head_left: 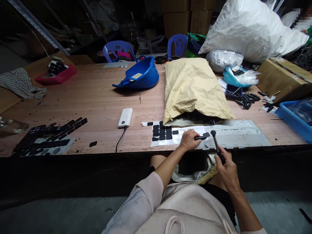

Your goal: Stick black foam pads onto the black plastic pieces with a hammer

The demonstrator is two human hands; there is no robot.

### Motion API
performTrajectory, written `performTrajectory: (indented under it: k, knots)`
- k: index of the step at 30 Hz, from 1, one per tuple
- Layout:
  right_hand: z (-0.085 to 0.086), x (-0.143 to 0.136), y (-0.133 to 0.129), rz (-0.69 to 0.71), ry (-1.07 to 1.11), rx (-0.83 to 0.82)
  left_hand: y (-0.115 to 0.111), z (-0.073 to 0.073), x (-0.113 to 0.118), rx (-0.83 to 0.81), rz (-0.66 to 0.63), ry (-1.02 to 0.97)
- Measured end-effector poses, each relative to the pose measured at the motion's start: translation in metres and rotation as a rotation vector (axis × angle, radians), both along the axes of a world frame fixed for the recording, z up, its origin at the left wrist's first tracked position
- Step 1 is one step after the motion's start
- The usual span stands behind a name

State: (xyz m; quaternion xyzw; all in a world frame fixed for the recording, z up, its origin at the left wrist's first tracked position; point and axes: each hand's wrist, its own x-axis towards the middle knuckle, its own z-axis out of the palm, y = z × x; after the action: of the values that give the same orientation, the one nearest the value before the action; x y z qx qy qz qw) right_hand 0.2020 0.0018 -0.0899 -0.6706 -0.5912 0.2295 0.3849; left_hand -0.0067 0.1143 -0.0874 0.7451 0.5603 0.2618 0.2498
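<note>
My left hand (188,139) rests at the table's front edge, closed on a slim black pen-like piece (201,137) that points right. My right hand (228,169) is a little lower and to the right, just off the edge. Its fingers wrap round a dark rod with a round knob (213,133) at its upper end; what the rod is I cannot make out. Beside my left hand lies a white sheet (179,131) with rows of black rounded stickers (162,131). One black sticker (206,134) sits apart, near the pen-like piece. A grey board (240,133) stretches to the right.
A yellowish woven sack (195,87) with dark pieces at its mouth lies behind my hands. To the left are a white power bank (125,117) with a cable and a blue scoop-shaped basin (143,74). Black pieces (250,99), a blue tray (292,120) and a carton (285,78) are right.
</note>
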Motion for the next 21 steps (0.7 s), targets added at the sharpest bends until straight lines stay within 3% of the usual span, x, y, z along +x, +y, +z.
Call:
performTrajectory:
  k: [3, 8, 11, 18, 21]
  knots:
    - [0.004, 0.021, 0.009, -0.095, -0.136, -0.020, 0.000, 0.000, 0.000, -0.009, 0.006, -0.005]
    - [-0.006, 0.043, 0.023, -0.158, -0.288, -0.114, 0.001, -0.001, -0.001, -0.036, 0.003, -0.012]
    - [-0.006, 0.041, 0.029, -0.154, -0.308, -0.149, 0.002, -0.002, -0.002, -0.038, -0.003, -0.018]
    - [0.016, 0.035, 0.035, -0.135, -0.299, -0.390, 0.001, -0.006, -0.004, -0.031, -0.008, -0.021]
    - [0.021, 0.032, 0.035, -0.153, -0.323, -0.414, 0.003, -0.007, -0.003, -0.032, -0.009, -0.018]
